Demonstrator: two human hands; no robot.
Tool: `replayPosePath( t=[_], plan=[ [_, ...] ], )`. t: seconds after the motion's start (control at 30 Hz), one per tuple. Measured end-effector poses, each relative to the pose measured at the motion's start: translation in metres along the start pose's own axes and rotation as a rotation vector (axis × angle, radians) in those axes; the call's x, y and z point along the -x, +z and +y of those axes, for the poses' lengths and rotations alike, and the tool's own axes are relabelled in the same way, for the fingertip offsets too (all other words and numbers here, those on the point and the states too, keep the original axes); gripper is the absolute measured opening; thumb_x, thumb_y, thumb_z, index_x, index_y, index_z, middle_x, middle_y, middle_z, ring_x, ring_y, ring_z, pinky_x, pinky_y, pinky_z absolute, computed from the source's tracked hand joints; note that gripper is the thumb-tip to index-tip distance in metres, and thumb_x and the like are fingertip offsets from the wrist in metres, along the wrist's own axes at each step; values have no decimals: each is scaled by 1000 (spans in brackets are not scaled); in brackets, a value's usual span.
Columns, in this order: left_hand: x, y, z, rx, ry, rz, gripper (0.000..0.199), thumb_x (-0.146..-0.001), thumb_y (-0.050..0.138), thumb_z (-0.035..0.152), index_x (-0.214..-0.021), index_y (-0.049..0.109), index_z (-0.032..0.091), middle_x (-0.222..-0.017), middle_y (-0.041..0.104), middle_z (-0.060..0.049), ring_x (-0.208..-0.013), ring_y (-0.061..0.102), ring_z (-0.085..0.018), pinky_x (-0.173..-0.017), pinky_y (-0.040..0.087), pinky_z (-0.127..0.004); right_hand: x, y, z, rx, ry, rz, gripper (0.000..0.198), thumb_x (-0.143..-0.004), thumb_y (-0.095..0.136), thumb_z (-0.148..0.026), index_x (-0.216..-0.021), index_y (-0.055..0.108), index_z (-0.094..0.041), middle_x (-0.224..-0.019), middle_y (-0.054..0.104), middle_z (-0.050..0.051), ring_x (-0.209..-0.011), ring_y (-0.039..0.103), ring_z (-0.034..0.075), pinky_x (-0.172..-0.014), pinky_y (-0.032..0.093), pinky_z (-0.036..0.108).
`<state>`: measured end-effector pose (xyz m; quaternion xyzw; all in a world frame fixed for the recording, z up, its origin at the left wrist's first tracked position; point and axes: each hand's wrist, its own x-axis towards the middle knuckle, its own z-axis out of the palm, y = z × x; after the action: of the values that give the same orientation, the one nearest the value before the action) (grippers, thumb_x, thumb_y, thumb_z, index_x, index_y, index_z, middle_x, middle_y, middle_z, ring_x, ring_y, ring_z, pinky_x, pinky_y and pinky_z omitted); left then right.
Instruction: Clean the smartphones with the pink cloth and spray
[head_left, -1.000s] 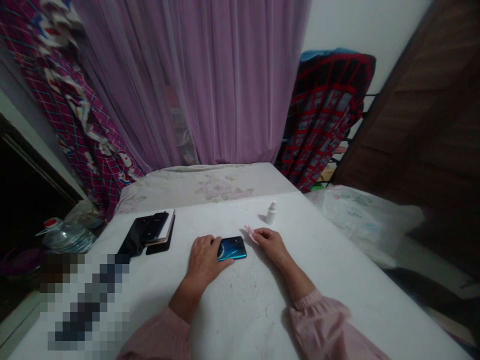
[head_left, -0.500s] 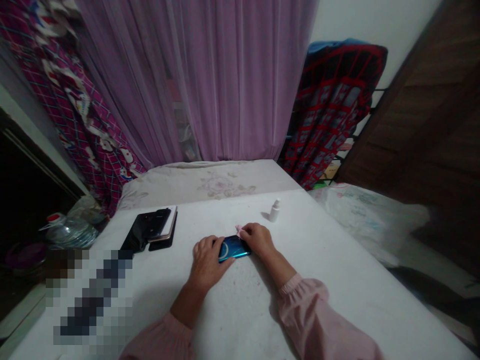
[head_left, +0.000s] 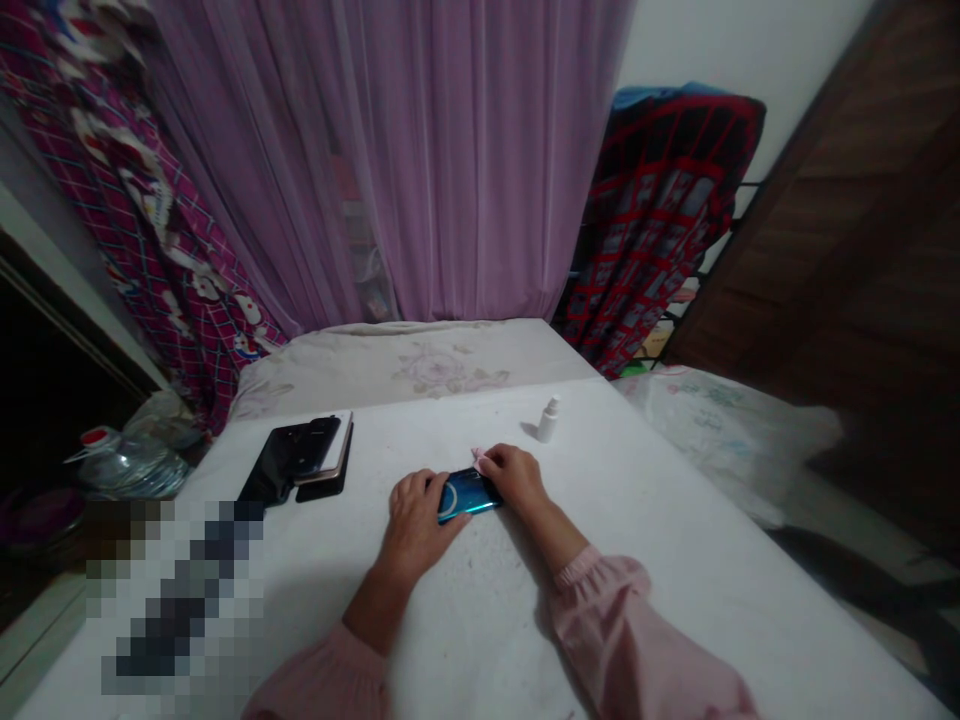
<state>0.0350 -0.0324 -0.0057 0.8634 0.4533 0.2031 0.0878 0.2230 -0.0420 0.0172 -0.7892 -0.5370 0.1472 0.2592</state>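
A shiny blue smartphone [head_left: 471,496] lies back up on the white-covered table [head_left: 480,620], with a pale ring at its left end. My left hand [head_left: 416,515] grips that end, thumb along the near edge and fingers at the far side. Pinched in the fingers of my right hand [head_left: 517,480] is a small pink cloth [head_left: 478,458], at the phone's far right edge. The right fingertips partly hide the cloth and the phone's right end. Beyond my right hand a small white spray bottle [head_left: 548,420] stands upright.
Several phones [head_left: 307,455] lie overlapping at the left of the table. A blurred-out patch [head_left: 184,595] covers something dark nearer me. A large water bottle with a red cap [head_left: 124,462] stands beyond the left edge. Purple curtains [head_left: 480,160] hang behind the table.
Both hands stay at the phone, with the pink cloth still pinched in the right one. The view has shifted very slightly; nothing else has visibly moved.
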Motion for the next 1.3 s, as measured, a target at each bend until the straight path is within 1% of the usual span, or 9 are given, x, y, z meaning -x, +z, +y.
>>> replayPosePath(
  t=[0.1,0.3,0.4,0.67,0.77,0.87,1.03,1.17,1.3],
  plan=[
    [0,1,0,-5,-8,3,50,-78,69,43,-122,55,24,-118,55,-7,-114,47,-29,-102,35,-45,1,-2,-1,16,0,-1,23,-85,57,-38,-87,74,-22,-88,75,4,-82,66,18,-67,38,25],
    [0,3,0,-3,-7,20,53,-77,71,43,-122,55,23,-116,55,-8,-113,47,-29,-101,35,-45,39,-11,11,1,39,-10,20,-83,58,-37,-88,73,-23,-83,74,2,-75,65,16,-62,37,24],
    [0,4,-1,-4,-4,26,52,-77,71,44,-122,55,23,-116,55,-8,-112,48,-29,-100,35,-45,47,-11,15,-16,44,-13,19,-83,59,-37,-87,73,-24,-82,74,2,-73,65,16,-61,36,24],
    [0,4,-1,-16,4,30,50,-79,67,46,-122,55,24,-117,56,-8,-113,48,-29,-100,35,-46,16,-3,1,8,38,19,21,-86,57,-36,-89,72,-22,-88,75,4,-80,65,17,-67,37,25],
    [0,4,-1,-28,-5,26,51,-79,68,46,-122,55,23,-117,56,-8,-113,48,-29,-100,35,-46,22,-4,4,20,37,15,21,-85,57,-36,-90,72,-22,-86,74,4,-79,65,17,-66,37,25],
    [0,3,1,-45,-18,21,52,-78,69,46,-122,55,22,-116,57,-9,-112,48,-29,-99,35,-45,39,-6,14,-2,14,11,20,-84,57,-35,-89,72,-22,-84,74,4,-75,64,17,-64,37,25],
    [-5,1,10,-118,-108,40,50,-82,65,49,-122,56,21,-118,57,-11,-112,49,-30,-96,36,-43,55,-7,29,-130,28,13,20,-79,58,-35,-82,72,-22,-77,73,2,-69,63,16,-61,37,25],
    [-5,-7,16,-158,-202,15,50,-83,63,49,-123,56,18,-121,58,-13,-113,50,-31,-94,38,-44,45,-5,38,-318,110,89,25,-76,57,-40,-78,73,-20,-69,71,2,-65,63,17,-57,39,25],
    [4,-17,18,-101,-192,-85,47,-88,56,43,-127,56,16,-127,56,-14,-115,51,-31,-96,40,-45,31,-4,39,-348,129,122,29,-77,56,-42,-82,74,-19,-73,73,3,-67,65,18,-58,42,25]
  ],
)
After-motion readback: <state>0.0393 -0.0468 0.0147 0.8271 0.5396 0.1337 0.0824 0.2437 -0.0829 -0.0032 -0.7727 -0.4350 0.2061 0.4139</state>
